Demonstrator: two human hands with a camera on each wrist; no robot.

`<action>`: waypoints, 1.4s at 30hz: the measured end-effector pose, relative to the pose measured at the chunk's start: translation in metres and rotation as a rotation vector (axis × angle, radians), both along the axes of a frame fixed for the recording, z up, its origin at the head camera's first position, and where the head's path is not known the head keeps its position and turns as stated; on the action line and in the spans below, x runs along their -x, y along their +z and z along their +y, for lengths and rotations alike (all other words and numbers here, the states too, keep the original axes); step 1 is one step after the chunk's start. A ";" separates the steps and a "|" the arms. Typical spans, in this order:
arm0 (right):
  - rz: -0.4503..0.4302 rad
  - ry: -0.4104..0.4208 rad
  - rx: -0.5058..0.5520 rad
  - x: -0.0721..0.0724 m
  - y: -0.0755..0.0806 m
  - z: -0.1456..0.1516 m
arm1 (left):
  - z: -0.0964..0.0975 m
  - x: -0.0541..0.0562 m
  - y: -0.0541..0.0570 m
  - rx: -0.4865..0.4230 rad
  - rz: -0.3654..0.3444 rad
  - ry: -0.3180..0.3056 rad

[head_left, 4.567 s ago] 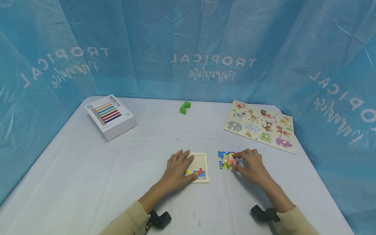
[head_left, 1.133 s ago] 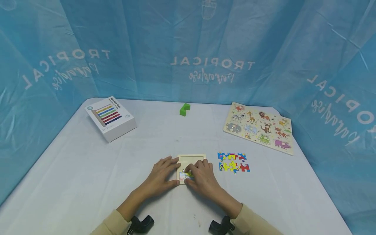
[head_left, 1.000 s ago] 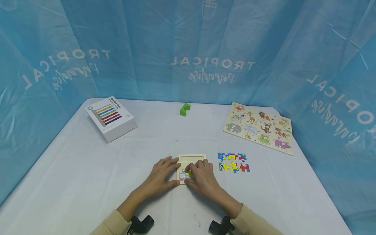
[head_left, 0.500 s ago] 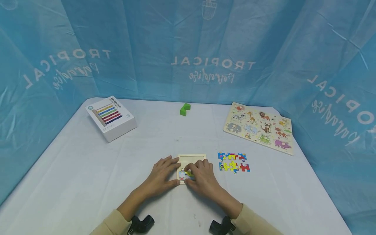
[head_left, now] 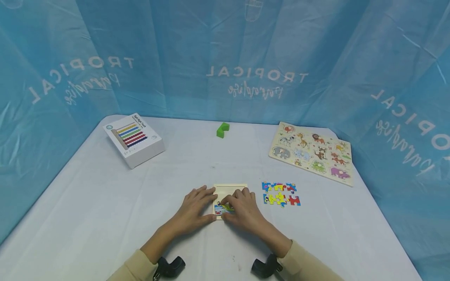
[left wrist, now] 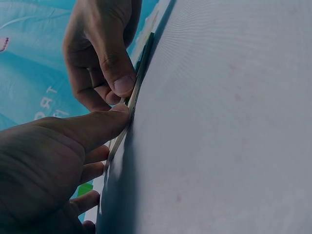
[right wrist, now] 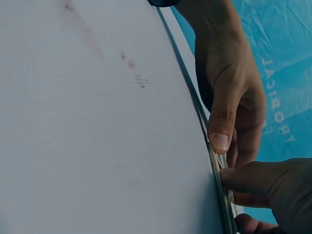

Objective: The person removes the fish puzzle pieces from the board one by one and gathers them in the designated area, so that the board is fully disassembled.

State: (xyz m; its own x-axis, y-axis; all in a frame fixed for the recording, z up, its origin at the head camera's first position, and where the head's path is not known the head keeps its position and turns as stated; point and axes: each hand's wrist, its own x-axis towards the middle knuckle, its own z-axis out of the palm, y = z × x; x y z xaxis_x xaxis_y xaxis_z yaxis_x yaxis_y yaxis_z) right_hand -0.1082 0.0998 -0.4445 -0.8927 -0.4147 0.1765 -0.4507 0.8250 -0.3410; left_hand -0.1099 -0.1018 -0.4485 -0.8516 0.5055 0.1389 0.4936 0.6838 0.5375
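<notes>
A small square wooden puzzle tray [head_left: 230,189] lies before me, its lower part holding blue and yellow-green picture pieces [head_left: 218,210]. My left hand [head_left: 191,210] rests at the tray's left edge, fingers extended and thumb against the rim. With thumb and forefinger, my right hand [head_left: 244,210] pinches a yellow-green jigsaw piece [head_left: 229,206] low in the tray, and its other fingers cover the tray's right side. In the left wrist view, the left thumb [left wrist: 117,117] touches the tray's edge just below the right thumb [left wrist: 122,83]. Loose jigsaw pieces [head_left: 279,199] lie in two rows right of the tray.
A white box [head_left: 140,150] with a bead-row picture stands at the back left. A green block [head_left: 222,130] sits at the back middle. An animal puzzle board [head_left: 311,154] lies at the back right. Blue printed curtains [head_left: 225,47] surround the white table [head_left: 175,168].
My right hand has moved left from the loose pieces to the tray. My left hand has drawn back from over the tray to its left edge. Over the last second, both hands barely move.
</notes>
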 end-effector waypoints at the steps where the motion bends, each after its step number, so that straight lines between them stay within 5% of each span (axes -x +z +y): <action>1: 0.003 -0.003 0.007 0.000 0.000 0.000 | 0.000 0.000 0.000 0.002 0.001 0.000; 14: 0.025 -0.106 0.130 -0.012 0.006 0.046 | 0.001 0.000 -0.001 0.001 -0.017 0.016; 26: 0.071 -0.232 0.043 -0.029 0.000 0.107 | 0.003 -0.001 0.001 0.021 -0.040 0.028; 42: 0.042 -0.264 0.027 -0.034 -0.004 0.125 | 0.003 -0.001 -0.001 0.021 -0.044 0.029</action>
